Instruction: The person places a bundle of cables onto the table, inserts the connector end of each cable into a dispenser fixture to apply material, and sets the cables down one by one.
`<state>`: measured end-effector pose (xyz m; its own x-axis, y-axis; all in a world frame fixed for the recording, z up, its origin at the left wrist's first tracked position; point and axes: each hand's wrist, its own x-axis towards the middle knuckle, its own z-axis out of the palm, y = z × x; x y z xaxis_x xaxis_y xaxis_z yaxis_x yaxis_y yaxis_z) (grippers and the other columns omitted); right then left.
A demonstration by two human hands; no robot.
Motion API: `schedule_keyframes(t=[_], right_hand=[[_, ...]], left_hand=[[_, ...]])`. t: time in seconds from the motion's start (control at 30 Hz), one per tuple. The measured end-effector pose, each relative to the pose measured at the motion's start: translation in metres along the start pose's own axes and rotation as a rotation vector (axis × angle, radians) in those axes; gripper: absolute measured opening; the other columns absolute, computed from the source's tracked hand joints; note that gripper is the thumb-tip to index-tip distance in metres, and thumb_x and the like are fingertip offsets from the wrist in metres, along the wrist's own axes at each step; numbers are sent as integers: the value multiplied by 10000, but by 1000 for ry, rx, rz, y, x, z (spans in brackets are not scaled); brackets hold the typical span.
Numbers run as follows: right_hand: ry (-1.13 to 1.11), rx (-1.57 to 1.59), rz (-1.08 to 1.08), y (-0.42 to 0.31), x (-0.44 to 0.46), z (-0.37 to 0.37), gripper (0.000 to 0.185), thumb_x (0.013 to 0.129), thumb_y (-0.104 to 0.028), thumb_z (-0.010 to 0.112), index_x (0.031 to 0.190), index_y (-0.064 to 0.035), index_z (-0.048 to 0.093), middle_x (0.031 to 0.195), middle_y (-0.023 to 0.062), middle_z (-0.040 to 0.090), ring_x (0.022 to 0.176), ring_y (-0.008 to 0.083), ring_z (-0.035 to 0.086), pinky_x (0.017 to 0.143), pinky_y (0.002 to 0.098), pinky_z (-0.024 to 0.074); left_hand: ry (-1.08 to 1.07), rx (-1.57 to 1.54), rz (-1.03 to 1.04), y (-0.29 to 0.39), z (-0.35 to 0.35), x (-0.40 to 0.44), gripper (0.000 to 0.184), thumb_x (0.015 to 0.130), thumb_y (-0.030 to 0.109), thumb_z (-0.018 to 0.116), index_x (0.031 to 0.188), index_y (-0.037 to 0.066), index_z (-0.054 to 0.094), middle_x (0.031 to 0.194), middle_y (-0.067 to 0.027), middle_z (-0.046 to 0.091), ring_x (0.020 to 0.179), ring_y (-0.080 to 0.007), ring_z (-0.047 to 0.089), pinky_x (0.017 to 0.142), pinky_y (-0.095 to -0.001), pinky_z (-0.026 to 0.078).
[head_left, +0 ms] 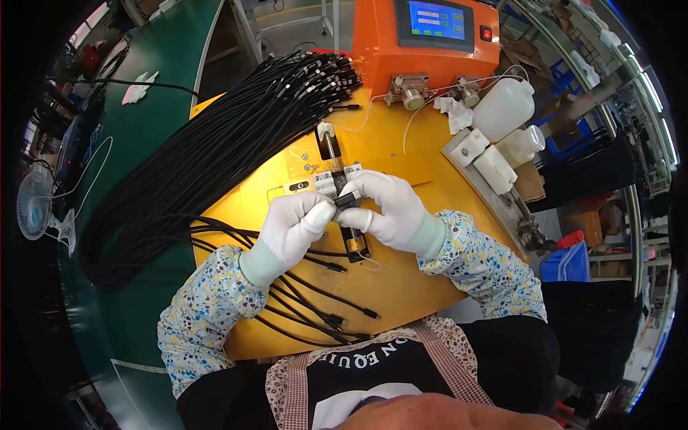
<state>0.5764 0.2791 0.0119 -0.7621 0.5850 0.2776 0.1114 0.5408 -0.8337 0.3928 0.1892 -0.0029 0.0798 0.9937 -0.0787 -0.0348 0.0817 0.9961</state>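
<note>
Both hands wear white gloves and meet over a small metal fixture (331, 180) on the yellow work plate (401, 279). Between them is a black cable connector (347, 200). My left hand (295, 223) pinches its left end, with thumb and fingers together. From the other side my right hand (383, 209) grips the connector between thumb and index finger. Several loose black cables (315, 290) lie below and left of my left hand, their plugs pointing right. A large bundle of black cables (215, 136) curves across the upper left.
An orange machine (373, 43) with a screen stands behind the plate. To the right are a white bottle (505, 107), a smaller jar (522, 145), white blocks (494, 169) on a metal rail and a blue bin (566, 264). At far left is a small fan (34, 204).
</note>
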Motion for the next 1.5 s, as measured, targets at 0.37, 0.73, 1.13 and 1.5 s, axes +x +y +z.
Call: schedule_keyframes(t=[0.37, 0.73, 1.13, 1.5], right_hand=[[14, -38, -60, 5, -1, -1, 163, 827, -160, 689, 864, -10, 635, 832, 148, 652, 751, 303, 652, 691, 342, 512], [51, 149, 83, 7, -1, 2, 174, 861, -184, 664, 859, -11, 642, 752, 124, 599, 673, 244, 592, 637, 317, 476], [-41, 154, 101, 1, -1, -4, 184, 844, -154, 684, 941, -1, 653, 838, 84, 652, 771, 153, 617, 730, 275, 497], [3, 79, -14, 3, -2, -2, 225, 789, -158, 743, 935, -6, 664, 850, 115, 657, 767, 205, 647, 719, 296, 509]], left_hand=[[-190, -84, -63, 3, -5, 2, 437, 992, 370, 496, 883, -19, 662, 568, 39, 459, 503, -37, 361, 477, -201, 303], [-159, -137, -172, 12, -4, -3, 391, 992, 329, 482, 910, -9, 660, 574, 32, 463, 487, -37, 365, 459, -196, 307], [162, 456, 293, 11, 7, -3, 103, 846, 86, 675, 883, -10, 680, 650, -48, 583, 553, -150, 548, 525, -269, 442], [172, 601, 435, 10, 10, -3, 125, 788, 29, 703, 906, 9, 672, 684, -107, 595, 578, -229, 593, 538, -320, 462]])
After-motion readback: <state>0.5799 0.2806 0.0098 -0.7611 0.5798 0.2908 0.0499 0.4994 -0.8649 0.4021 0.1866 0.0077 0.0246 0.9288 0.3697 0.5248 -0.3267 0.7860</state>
